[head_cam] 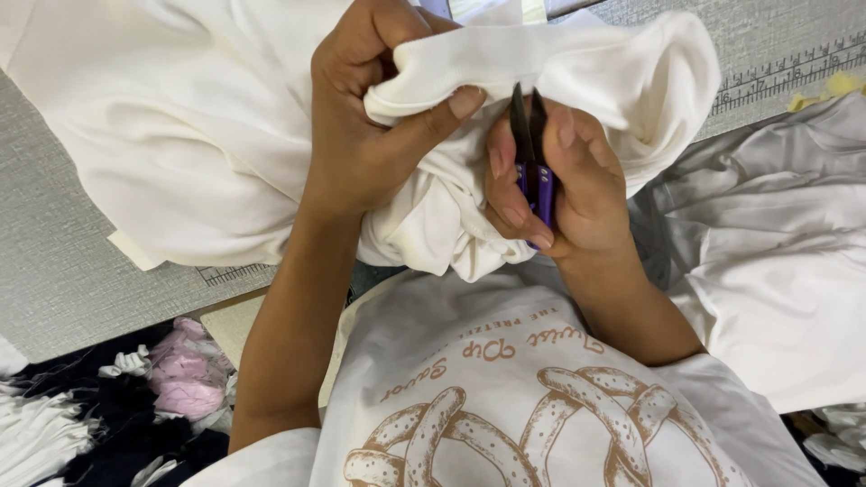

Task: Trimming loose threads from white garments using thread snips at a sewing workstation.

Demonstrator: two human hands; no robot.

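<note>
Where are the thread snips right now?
In the head view, the purple thread snips sit centre-right in the right hand, blades up against the bunched cream fabric that the left hand grips.

One thread snips (pixel 532 162), two hands (pixel 361 126)

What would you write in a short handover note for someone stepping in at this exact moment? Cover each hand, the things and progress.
Left hand: gripping a bunched fold of the cream fabric.
Right hand: holding purple thread snips, dark blades pointing up at the fold.
The fabric lies over the grey table; more white cloth is to the right, scraps lower left.
Done: fold gathered, snips at it.
Left: whether any cut is made cannot be seen.
</note>
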